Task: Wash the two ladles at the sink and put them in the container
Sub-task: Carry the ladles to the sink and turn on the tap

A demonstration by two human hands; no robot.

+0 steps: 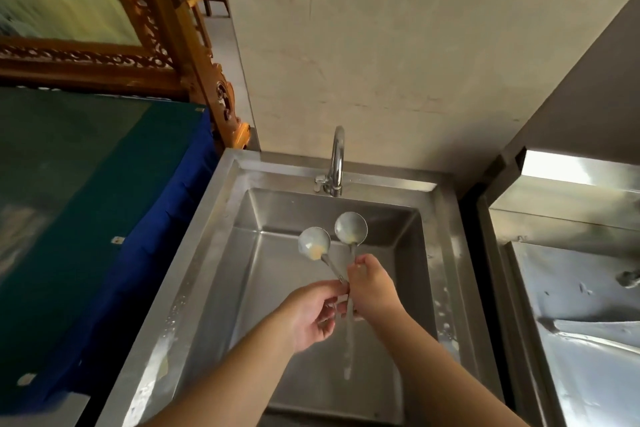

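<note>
Nearest the camera, both forearms reach forward over the front rim of the steel sink (221, 253) and meet above the basin. The left hand (308, 314) is cupped with its fingers curled round the lower ends of the handles, and the right hand (372, 288) pinches the same handles just above it, so each grip is closed on the two ladles together. A thin stream of water seems to fall past the hands toward the basin floor. Beyond the hands the handles fan apart: the left ladle (314, 243) and the right ladle (350, 227) hold their bowls up side by side, nearly touching, each with a yellowish smear of residue inside. Farther back stands the faucet (336, 163) against the wall. Judging by that residue, washing has barely begun; both bowls need rinsing, and no container for them can be picked out with certainty.
</note>
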